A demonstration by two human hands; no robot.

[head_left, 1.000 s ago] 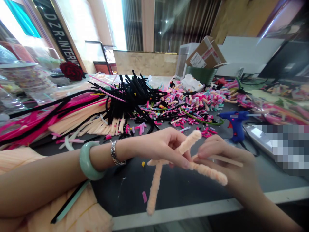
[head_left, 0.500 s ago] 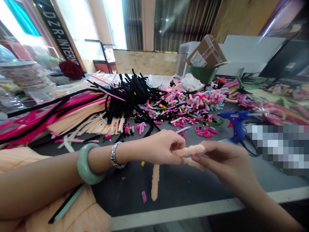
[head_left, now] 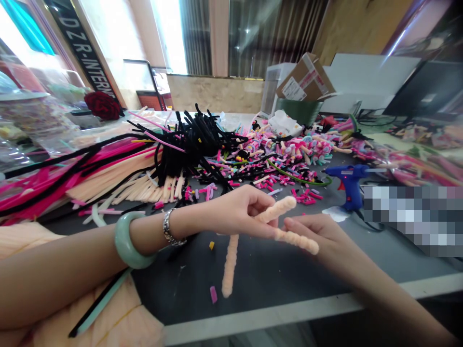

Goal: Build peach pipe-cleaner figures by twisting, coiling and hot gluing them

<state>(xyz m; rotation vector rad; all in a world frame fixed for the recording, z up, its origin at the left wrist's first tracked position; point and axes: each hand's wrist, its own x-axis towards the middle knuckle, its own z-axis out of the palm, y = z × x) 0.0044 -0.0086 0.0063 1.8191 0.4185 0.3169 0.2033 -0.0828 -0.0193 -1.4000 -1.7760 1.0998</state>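
Note:
My left hand [head_left: 242,209] is closed on a twisted peach pipe-cleaner piece [head_left: 277,209]. Two bumpy, blunt prongs stick out of it to the right, one slanting up, the other [head_left: 298,241] slanting down. Just right of it is my right hand [head_left: 311,226], fingers stretched leftward, with the lower prong crossing in front of it; part of the fingers is hidden. Below my left wrist shows another bumpy peach length [head_left: 229,267]; whether it joins the held piece is hidden. A yellow scrap [head_left: 211,246] and a purple scrap [head_left: 213,294] lie nearby.
A blue glue gun [head_left: 347,183] stands at the right. Black pipe cleaners [head_left: 191,140], peach strips [head_left: 119,176] and many coloured cut pieces [head_left: 289,144] fill the back of the dark table [head_left: 260,284]. A peach bundle [head_left: 119,313] lies at front left, under my left forearm.
My right fingers have come off the upper prong and moved lower, behind the lower prong. The two prongs now stand wider apart, with the upper one tilted more upward.

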